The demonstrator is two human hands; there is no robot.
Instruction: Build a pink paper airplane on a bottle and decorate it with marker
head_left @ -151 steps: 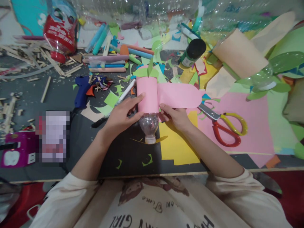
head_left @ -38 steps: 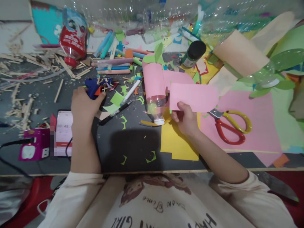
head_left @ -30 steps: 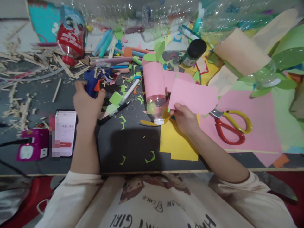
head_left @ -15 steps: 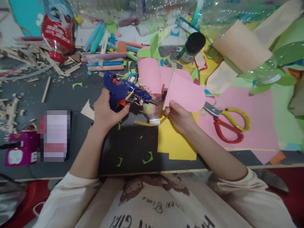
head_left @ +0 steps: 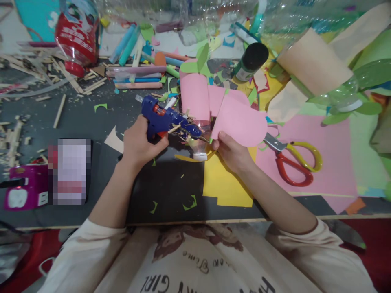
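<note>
My left hand (head_left: 143, 142) is wrapped round the grip of a blue hot glue gun (head_left: 168, 118), which has wood splinters and glue stuck along its front. Its nozzle points right, at the near end of the left edge of a pink paper cutout (head_left: 241, 120). My right hand (head_left: 230, 150) pinches that cutout at its near left corner, where a bit of green shows. Behind the gun lies a clear bottle (head_left: 200, 146) with a white cap, its body wrapped in pink paper (head_left: 195, 95) and topped by green paper leaves (head_left: 200, 61).
Scissors (head_left: 297, 158) with red and yellow handles lie on pink paper at the right. A black-capped bottle (head_left: 252, 59), markers (head_left: 137, 79) and paper scraps fill the back. Wooden sticks (head_left: 60, 110), a phone (head_left: 73, 171) and a purple power strip (head_left: 27, 187) are at the left.
The glue gun has moved right and slightly down in my left hand, bringing its nozzle to the pink cutout's edge. My right hand holds the cutout in nearly the same place.
</note>
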